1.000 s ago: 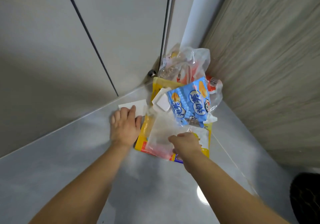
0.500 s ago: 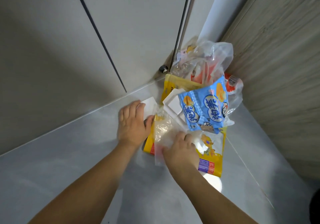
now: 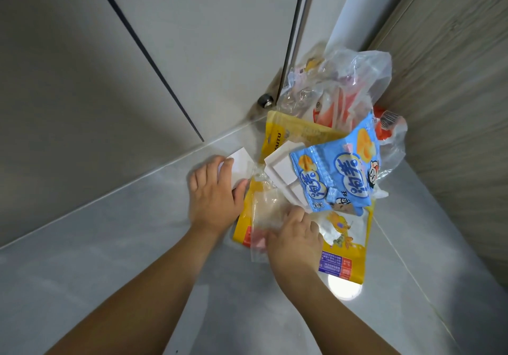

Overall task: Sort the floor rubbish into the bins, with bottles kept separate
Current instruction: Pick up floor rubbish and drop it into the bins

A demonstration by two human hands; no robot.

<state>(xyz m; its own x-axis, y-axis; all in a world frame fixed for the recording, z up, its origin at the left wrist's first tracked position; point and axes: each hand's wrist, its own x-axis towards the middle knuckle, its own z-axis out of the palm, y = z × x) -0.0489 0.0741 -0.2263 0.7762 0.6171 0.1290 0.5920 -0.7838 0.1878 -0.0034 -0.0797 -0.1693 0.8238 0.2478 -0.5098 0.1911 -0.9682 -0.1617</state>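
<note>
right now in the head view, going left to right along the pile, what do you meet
left hand → white card → white foam tray → blue snack bag → clear plastic bag → wood-look wall

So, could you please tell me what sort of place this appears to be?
Probably a floor corner indoors, perhaps in a home: a grey tiled floor meets pale door panels with a round doorstop and a wood-grain wall, with snack wrappers piled there.

A blue snack packet [image 3: 341,173] printed with white circles is seen on a yellow pouch [image 3: 346,247]; the floor [image 3: 110,244] is grey.
</note>
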